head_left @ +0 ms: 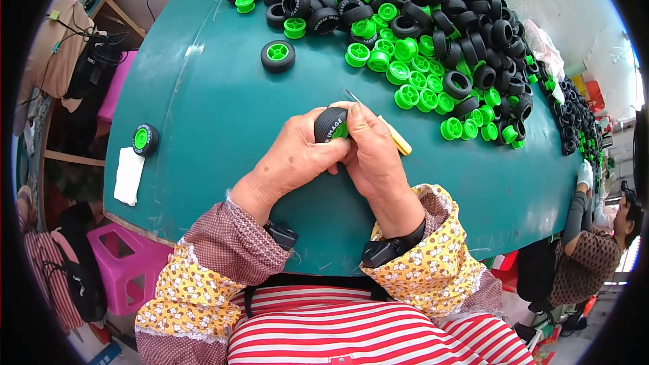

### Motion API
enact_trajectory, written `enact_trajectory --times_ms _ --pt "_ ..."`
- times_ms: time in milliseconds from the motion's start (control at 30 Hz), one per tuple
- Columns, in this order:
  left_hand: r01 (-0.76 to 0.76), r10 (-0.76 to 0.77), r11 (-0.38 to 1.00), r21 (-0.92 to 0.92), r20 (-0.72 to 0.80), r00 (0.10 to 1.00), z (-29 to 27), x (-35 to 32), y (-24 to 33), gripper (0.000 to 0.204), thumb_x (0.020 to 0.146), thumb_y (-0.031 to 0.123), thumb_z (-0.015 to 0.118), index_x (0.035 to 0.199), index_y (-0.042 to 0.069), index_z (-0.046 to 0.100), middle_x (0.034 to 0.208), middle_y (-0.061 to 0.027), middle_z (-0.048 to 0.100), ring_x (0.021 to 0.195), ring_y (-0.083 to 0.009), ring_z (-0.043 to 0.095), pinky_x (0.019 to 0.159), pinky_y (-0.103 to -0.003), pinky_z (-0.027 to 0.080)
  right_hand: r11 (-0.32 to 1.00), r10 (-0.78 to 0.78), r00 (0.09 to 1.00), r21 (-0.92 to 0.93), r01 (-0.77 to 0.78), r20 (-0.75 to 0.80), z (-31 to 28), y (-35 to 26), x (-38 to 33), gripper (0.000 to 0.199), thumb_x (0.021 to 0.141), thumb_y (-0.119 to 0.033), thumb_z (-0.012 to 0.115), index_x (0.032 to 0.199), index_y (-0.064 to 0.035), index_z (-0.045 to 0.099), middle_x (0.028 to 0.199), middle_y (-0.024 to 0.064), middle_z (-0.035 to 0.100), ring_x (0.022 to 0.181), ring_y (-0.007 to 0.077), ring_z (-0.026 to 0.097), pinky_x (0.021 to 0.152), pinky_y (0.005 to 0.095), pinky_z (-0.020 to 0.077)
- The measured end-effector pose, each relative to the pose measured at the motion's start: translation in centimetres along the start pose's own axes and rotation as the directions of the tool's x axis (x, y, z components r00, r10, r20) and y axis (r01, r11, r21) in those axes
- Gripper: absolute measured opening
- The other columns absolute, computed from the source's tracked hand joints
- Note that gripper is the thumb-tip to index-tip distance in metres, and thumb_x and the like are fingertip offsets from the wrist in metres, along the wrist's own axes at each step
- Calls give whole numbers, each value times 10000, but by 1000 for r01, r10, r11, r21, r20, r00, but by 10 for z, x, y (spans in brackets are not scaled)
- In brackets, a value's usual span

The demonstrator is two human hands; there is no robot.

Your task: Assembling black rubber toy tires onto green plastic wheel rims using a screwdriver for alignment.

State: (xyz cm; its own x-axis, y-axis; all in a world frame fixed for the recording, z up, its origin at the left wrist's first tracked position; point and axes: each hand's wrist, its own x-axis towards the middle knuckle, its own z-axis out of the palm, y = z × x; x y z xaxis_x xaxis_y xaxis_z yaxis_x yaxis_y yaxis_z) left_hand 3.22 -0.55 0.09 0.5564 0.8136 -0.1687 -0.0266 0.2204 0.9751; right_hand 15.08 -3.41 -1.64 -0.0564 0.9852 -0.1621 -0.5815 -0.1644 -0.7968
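Between my two hands is a small black toy tyre (330, 124) with a bright green wheel hub (341, 131) partly showing inside it. My left hand (291, 155) is closed round the tyre's left side, its thumb along the lower edge. My right hand (372, 152) pinches the right side, thumb on top; its other fingers are mostly hidden. A thin-tipped tool with a yellow handle (395, 136) passes behind my right hand, its metal tip (352, 96) showing beyond the thumb. I cannot tell whether that hand also grips the tool or it lies on the table.
A big heap of loose black tyres (466, 20) and green hubs (405, 49) covers the green table's (223, 115) far right. Two assembled wheels stand left, one (278, 56) farther off, another (144, 140) by a white paper (128, 176). A co-worker (588, 257) sits right; a pink stool (125, 263) stands left.
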Motion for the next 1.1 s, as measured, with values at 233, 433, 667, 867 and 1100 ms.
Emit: enact_trajectory --times_ms 233,433,667,867,1100 --pt "-137 140 990 30 -199 970 1 2 -4 231 754 101 589 965 7 578 705 9 558 531 -45 471 463 -173 388 979 -202 977 0 203 -71 13 0 0 241 929 -253 399 943 -43 517 799 12 548 630 71 503 496 207 421" --pt "-121 91 980 -156 -188 978 1 -4 -1 242 768 165 615 946 9 562 705 6 539 553 -56 473 499 -179 399 931 -282 958 -258 259 -57 11 2 -3 261 933 -247 395 1015 -29 513 833 -2 535 708 55 485 575 184 407" --pt "-142 107 973 -184 -189 976 -21 2 0 231 761 179 655 908 23 568 682 20 530 552 -46 478 492 -171 411 878 -232 956 -384 285 180 26 -16 16 250 913 -194 436 1039 13 498 795 23 534 628 65 482 559 195 409" --pt "-74 67 990 -117 -68 995 -36 3 -2 225 783 188 642 879 3 558 675 -30 565 579 -97 541 544 -212 453 992 10 981 -125 15 194 14 2 32 273 911 -256 446 1032 -23 523 712 -2 506 540 70 446 472 200 370" --pt "-53 52 999 -8 -84 995 -25 2 1 223 791 150 624 917 -16 544 677 -41 570 583 -103 548 540 -224 462 993 116 982 18 -120 147 8 -3 29 258 896 -265 470 1007 -39 528 712 18 542 520 85 475 443 216 381"
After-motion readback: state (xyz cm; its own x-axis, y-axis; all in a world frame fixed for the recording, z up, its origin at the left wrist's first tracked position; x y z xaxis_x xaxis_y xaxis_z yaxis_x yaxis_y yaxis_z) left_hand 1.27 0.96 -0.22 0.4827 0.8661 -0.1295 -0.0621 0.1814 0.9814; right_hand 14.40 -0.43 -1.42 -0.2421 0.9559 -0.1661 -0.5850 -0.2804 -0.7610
